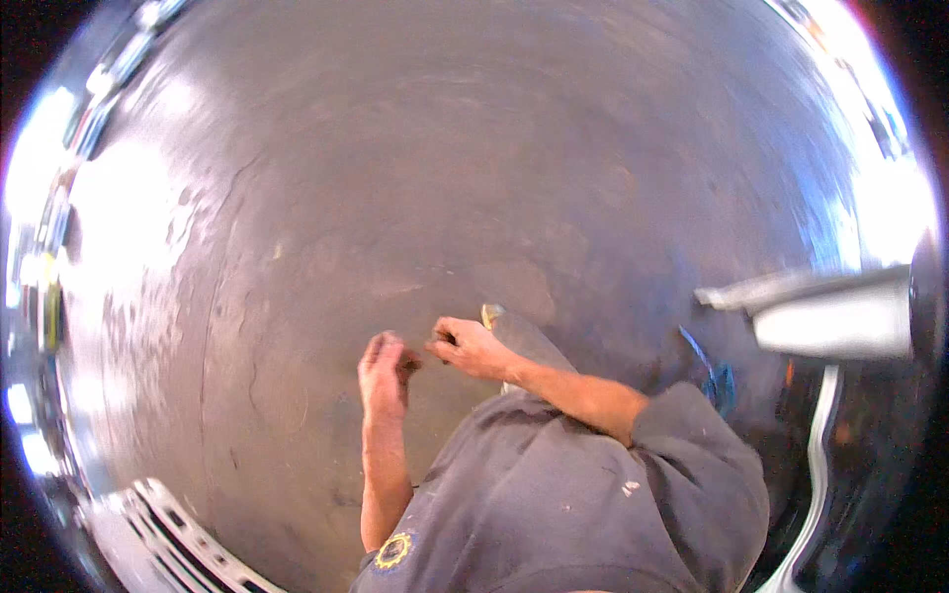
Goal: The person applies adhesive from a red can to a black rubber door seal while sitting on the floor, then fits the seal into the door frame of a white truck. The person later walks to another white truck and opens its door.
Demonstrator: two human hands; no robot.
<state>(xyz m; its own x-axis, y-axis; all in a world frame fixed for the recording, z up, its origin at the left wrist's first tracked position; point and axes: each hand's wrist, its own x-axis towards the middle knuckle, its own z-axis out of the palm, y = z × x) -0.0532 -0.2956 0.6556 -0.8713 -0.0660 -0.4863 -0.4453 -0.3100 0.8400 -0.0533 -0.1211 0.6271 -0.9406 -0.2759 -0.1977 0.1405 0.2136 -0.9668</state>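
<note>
Floor (445,178) lies beneath the curled left hand (384,374) and nearby curled right hand (474,349); I cannot tell whether either grips anything.

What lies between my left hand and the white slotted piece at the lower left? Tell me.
Only bare grey floor shows between your left hand and the white slotted piece, as seen in the head view.

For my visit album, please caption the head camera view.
A person's left hand and right hand, close together above a scuffed grey floor.
</note>
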